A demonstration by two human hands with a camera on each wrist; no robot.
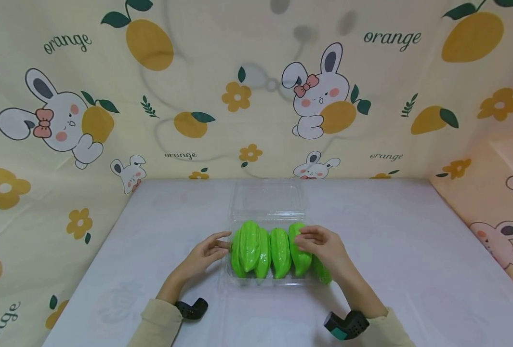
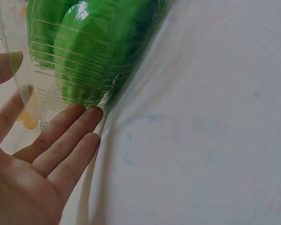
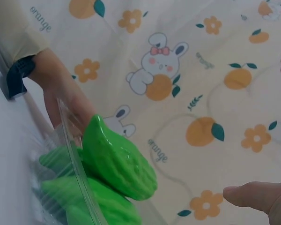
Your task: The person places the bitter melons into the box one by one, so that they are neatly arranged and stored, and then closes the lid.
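Several glossy green bitter melons [image 1: 281, 253], tapered and ridged, lie side by side in a clear plastic clamshell box [image 1: 273, 282] whose lid [image 1: 268, 198] is folded back. One melon [image 3: 117, 159] rests higher, on top of others. My left hand [image 1: 204, 255] is at the box's left side; in the left wrist view its straight fingertips [image 2: 91, 115] touch the clear wall. Over the right end of the box, my right hand [image 1: 327, 246] has its fingers across a melon [image 1: 299, 255], partly covering it. Its thumb [image 3: 248, 194] is extended, apart from the melons in the right wrist view.
A white cloth [image 1: 412, 270] covers the table. Behind and beside it hangs a cream sheet [image 1: 265, 29] printed with rabbits, oranges and flowers. Both wrists wear dark devices, one on the left [image 1: 192, 309] and one on the right [image 1: 347, 325].
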